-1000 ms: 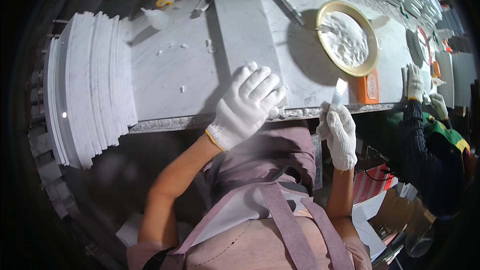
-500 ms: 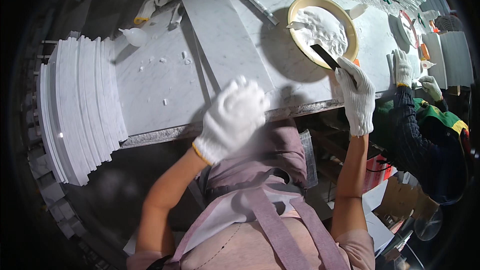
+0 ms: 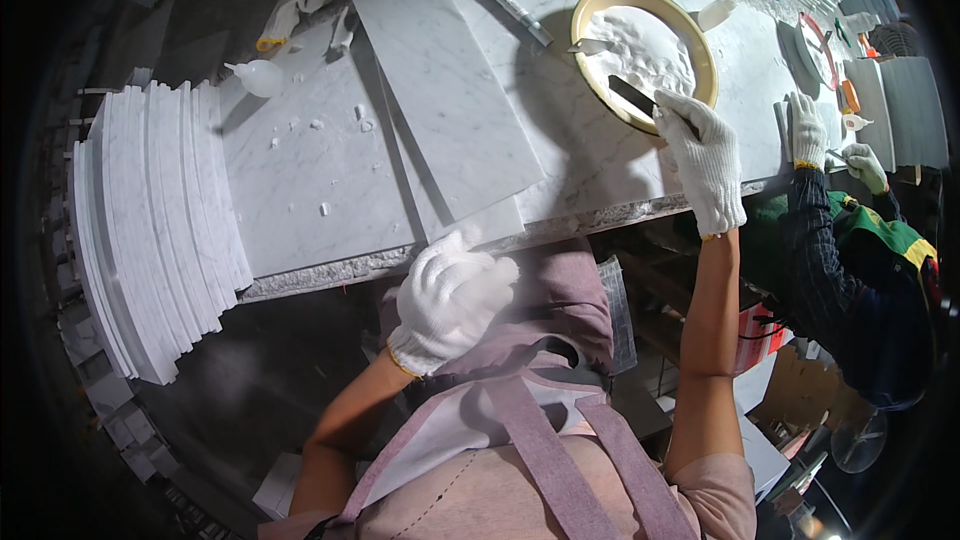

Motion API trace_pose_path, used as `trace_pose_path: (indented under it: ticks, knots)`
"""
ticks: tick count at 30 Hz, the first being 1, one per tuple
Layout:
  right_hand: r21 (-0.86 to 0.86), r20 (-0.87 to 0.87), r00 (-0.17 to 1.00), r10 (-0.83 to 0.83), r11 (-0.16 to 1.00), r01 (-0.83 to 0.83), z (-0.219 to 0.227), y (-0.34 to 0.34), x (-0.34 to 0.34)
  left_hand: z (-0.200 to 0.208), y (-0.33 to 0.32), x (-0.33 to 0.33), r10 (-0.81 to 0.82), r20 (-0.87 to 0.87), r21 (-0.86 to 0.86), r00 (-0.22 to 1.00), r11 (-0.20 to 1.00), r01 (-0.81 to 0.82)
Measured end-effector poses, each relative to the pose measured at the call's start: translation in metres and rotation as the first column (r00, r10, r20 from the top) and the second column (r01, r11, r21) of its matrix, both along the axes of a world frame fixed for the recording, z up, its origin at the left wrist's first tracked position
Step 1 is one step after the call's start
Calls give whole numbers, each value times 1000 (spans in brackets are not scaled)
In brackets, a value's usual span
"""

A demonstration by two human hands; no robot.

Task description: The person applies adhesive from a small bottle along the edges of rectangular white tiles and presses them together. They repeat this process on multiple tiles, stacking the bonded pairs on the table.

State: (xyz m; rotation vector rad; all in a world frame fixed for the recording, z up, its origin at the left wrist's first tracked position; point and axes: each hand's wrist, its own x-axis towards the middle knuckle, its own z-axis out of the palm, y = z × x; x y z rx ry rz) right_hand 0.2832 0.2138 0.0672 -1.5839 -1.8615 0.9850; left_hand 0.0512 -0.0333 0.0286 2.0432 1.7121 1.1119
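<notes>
My right hand (image 3: 703,160), in a white knit glove, is closed on a dark flat blade (image 3: 630,94); its tip reaches over the near rim of a round yellow basin (image 3: 707,68). White powder or paste (image 3: 645,45) fills the basin, and a small metal-tipped tool (image 3: 590,46) rests across its left rim. My left hand (image 3: 452,298), gloved too, hovers in front of the bench edge by my lap, its fingers smeared by motion. A long grey-veined stone slab (image 3: 450,90) lies just beyond it, on top of another slab (image 3: 475,224).
Upright stone strips (image 3: 155,220) stand stacked at the left. A squeeze bottle (image 3: 260,78), a spare glove (image 3: 295,0) and a clear tube (image 3: 508,6) lie on or near the bench (image 3: 290,165). At the right a co-worker's gloved hands (image 3: 808,130) work beside a red-rimmed basin (image 3: 818,50).
My left hand has drawn back from the slab toward my lap. My right hand has shifted slightly left with the dark blade. More of the lower slab's near end now shows.
</notes>
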Motion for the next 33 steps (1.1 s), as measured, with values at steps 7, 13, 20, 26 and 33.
trace_pose_path:
  ticks: [7,13,20,26,33]
  knots:
    - [-135,-121,986,-117,986,101,-7,-2,9,-3,-5,0,30,12,7,999,1000,-30]
    - [-194,-264,949,-172,973,122,0,-22,14,-1,-17,-5,105,-53,-9,993,994,-106]
    - [-465,-301,941,-156,885,-2,11,-86,-8,-4,-20,-30,303,-113,81,946,952,-295]
    - [-518,-290,957,-27,845,-133,-15,-119,-40,-16,-18,-48,421,-151,90,895,907,-411]
    - [-354,-297,950,96,913,-203,-27,-132,-55,-32,-18,-43,446,-142,88,884,895,-438]
